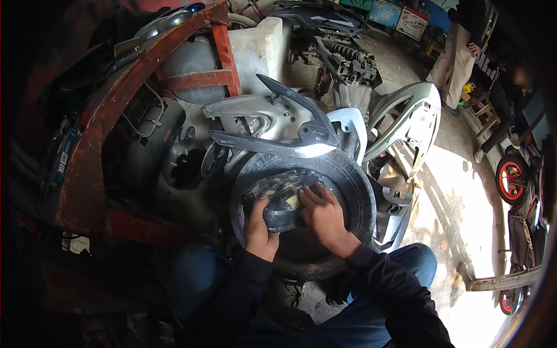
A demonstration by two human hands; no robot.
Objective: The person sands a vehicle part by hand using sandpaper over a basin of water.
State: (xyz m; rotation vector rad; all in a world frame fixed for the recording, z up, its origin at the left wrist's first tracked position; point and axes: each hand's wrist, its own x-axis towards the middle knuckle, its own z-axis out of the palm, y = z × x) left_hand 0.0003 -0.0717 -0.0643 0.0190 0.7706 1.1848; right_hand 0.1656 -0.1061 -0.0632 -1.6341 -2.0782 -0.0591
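Observation:
My left hand (260, 231) grips the near left edge of a dark, curved plastic panel (278, 217) with patchy yellowish and grey spots on its surface. My right hand (326, 218) lies on the panel's right side, its fingers bent and pressed together against the surface. Whether a small piece sits under those fingertips is hidden. The panel is held above a wide, round black tub (364, 206) between my knees. Just beyond it, a grey pointed fairing piece (278, 144) rests across the tub's far rim.
A rusty red metal frame (96, 145) stands on the left, near a grey cylindrical tank (152, 130). Pale fairing parts (426, 110) lean at the right of the tub. Another person (455, 64) stands at the back right. A motorcycle with a red-rimmed wheel (511, 180) is at the far right.

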